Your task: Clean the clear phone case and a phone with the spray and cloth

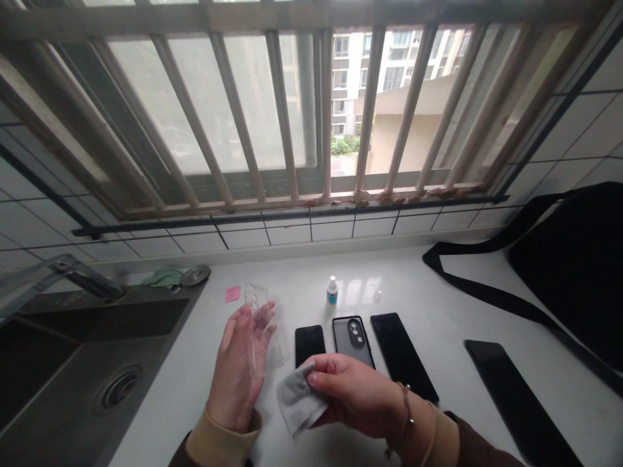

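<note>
My left hand (242, 363) is closed around a clear phone case (263, 337), held upright above the counter with its thumb and fingers on the edges. Pinched in my right hand (348, 392) is a small grey cleaning cloth (300, 399), which hangs down to the right of the clear case without touching it. Just beyond the right hand lie a small black phone (309, 344) and a black-rimmed phone case (351, 337) with a camera cutout. A larger black phone-like slab (403, 355) rests to their right.
Behind them stand a small white bottle (331, 292) and a tiny white cap (378, 295). A pink paper (232, 294) lies left. The sink (160, 331) with its faucet (92, 279) is far left. Another black slab (520, 399) and a black bag (569, 253) with straps occupy the right.
</note>
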